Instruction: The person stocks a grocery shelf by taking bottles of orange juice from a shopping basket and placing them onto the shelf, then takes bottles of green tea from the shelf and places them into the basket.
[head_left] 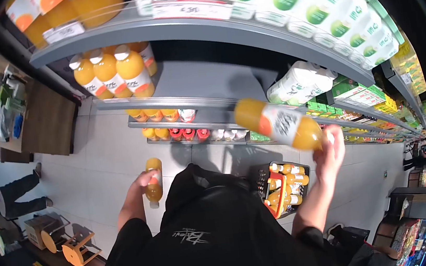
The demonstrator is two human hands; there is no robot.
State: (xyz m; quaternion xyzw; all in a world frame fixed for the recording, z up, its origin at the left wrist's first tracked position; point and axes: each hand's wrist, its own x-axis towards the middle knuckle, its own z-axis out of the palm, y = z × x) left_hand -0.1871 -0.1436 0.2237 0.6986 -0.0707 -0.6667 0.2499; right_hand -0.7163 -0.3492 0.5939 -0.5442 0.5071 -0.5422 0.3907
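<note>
While the left hand (145, 181) reaches out low over the tiled floor (94, 152), its fingers are curled around the middle of a juice bottle (152, 165), whose white cap end points back toward the wearer. The bottle is orange-yellow, its label mostly covered by the fingers.

Further right and higher in the view, orange juice bottles (131, 69) stand upright at the left end of a grey shelf (194, 80), near its front edge. Just in front of that edge, a larger-looking orange juice bottle (280, 124) lies slanted in the air, base toward the shelf, with a white label bearing dark script; it is slightly blurred. Below it, a black basket (307, 168) with an orange-red handle holds several similar bottles (297, 179). At far right, the right hand (330, 148) has its fingers closed around the slanted bottle's cap end.
</note>
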